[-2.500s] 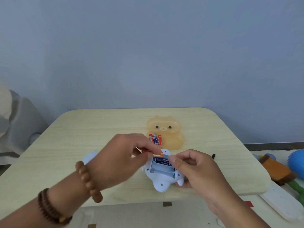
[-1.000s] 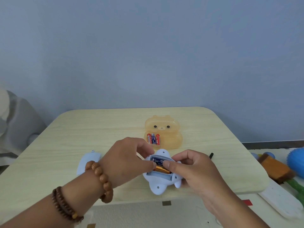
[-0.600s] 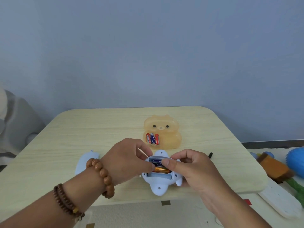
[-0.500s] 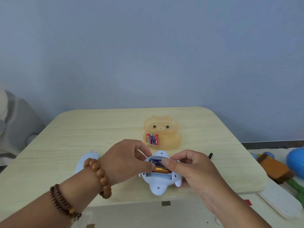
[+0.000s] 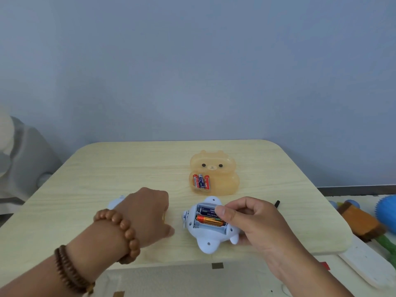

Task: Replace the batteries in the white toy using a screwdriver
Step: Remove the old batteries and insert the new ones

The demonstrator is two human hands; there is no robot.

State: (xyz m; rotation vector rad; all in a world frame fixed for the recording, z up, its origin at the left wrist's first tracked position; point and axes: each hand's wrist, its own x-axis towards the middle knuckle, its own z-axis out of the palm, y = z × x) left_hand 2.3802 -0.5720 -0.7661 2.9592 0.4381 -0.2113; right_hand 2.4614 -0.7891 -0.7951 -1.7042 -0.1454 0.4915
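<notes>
The white toy [image 5: 211, 240] lies belly-up on the table's near edge with its battery bay uncovered. A blue battery [image 5: 206, 210] and an orange battery [image 5: 209, 220] lie in the bay; the nearest slot is bare. My right hand [image 5: 255, 224] grips the toy from the right, thumb on the blue battery. My left hand [image 5: 147, 215] rests palm-down on the table left of the toy, apart from it, its fingers curled under and hidden. A black screwdriver tip [image 5: 277, 203] shows behind my right hand.
An orange translucent bear-shaped box [image 5: 225, 183] with three spare batteries [image 5: 201, 181] stands behind the toy. A pale blue-white part [image 5: 115, 204] peeks out behind my left wrist. Plush toys [image 5: 360, 221] and a white strip [image 5: 368, 269] lie off the table's right edge.
My left hand has let go of the battery bay and moved left, away from the toy. The orange battery now sits in the bay. My right hand still holds the toy.
</notes>
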